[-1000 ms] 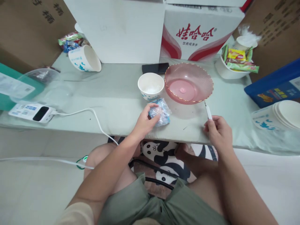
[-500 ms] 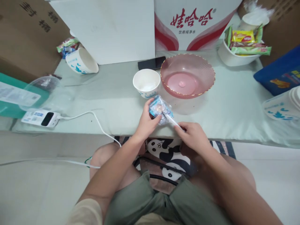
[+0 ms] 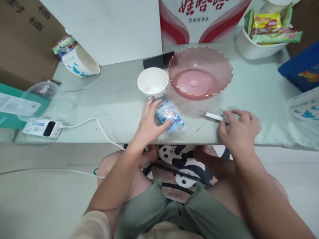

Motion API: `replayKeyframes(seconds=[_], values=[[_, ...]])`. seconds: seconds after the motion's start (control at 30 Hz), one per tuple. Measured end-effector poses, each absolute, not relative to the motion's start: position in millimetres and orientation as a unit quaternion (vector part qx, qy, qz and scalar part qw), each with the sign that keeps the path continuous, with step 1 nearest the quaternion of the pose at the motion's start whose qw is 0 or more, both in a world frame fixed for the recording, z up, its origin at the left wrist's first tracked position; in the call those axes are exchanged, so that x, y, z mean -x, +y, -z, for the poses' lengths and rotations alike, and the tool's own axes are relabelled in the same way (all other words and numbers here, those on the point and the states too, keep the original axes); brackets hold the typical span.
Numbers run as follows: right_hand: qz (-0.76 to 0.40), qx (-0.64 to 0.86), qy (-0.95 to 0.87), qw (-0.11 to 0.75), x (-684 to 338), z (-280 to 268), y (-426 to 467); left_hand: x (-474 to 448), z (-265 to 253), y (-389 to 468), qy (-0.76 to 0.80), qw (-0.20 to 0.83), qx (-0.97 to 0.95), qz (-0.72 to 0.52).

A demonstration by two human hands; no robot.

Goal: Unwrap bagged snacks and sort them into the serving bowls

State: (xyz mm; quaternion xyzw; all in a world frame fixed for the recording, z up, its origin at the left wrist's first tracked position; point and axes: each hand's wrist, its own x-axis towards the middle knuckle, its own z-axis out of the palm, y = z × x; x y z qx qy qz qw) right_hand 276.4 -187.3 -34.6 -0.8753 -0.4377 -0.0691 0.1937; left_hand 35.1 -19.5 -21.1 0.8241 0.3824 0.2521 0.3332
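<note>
A small blue snack packet in clear, crinkled wrapping [image 3: 170, 116] lies on the cloth-covered bench in front of me. My left hand [image 3: 151, 124] is beside it with fingers spread, the thumb resting over the packet and the fingertips near the base of a white paper cup [image 3: 153, 83]. To the right, my right hand [image 3: 239, 131] has the end of a slim white utility knife [image 3: 213, 116] between thumb and index finger. The knife lies low against the cloth, its blurred tip pointing left. Behind the packet stands a pink ribbed bowl with a gold rim [image 3: 194, 83].
A black phone-like slab [image 3: 158, 61] lies behind the cup. Snack bars fill a white tub [image 3: 261, 48] at the back right. On the left are a tipped paper cup [image 3: 81, 63], a clear plastic lid [image 3: 37, 99] and a white device [image 3: 42, 127] with a cable.
My right hand has moved right, carrying the knife away from the packet and down to the cloth. My left fingers have spread, and the packet now lies on the bench.
</note>
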Motion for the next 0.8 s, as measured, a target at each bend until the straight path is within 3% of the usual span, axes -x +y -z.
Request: replayKeyframes(seconds=[0.07,0.13,0.27,0.6,0.8], values=[[0.090,0.847,-0.468,0.236,-262.7,32.8,-177.8,-36.2,21.8,-15.3,0.384,0.357,-0.816,-0.242],[0.029,0.771,-0.571,0.281,-240.0,30.2,-170.5,-38.4,21.7,-14.9,0.412,0.372,-0.795,-0.244],[-0.086,0.656,-0.697,0.277,-204.4,27.7,-160.4,-40.0,15.3,-17.3,0.480,0.382,-0.734,-0.291],[-0.001,0.762,-0.562,0.322,-265.9,28.9,-183.2,-7.6,-0.4,7.0,0.550,0.424,-0.639,-0.330],[0.008,0.753,-0.567,0.332,-247.6,15.1,-173.3,-13.6,-5.9,-2.5,0.397,0.393,-0.771,-0.304]])
